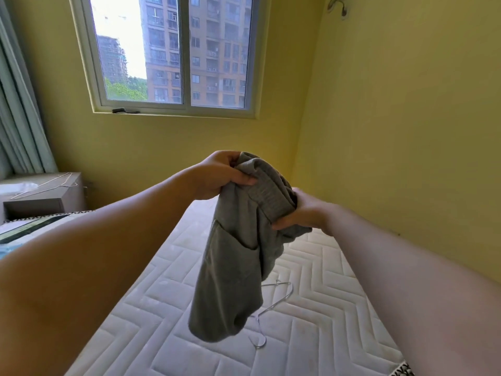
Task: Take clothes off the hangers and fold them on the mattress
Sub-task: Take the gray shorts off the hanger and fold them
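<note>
Now grey shorts (233,267) hang bunched above the mattress (325,308).
Left hand (222,172) and right hand (303,213) grip the waistband; laid straight down, they may snag the hanger (275,304) lying on the mattress.

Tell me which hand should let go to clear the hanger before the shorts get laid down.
Right, probably. The hanger lies on the mattress below the right hand, right of the hanging shorts; the left hand grips the waistband higher up.

Head view: forward-down, close over mattress (311,308).
</note>
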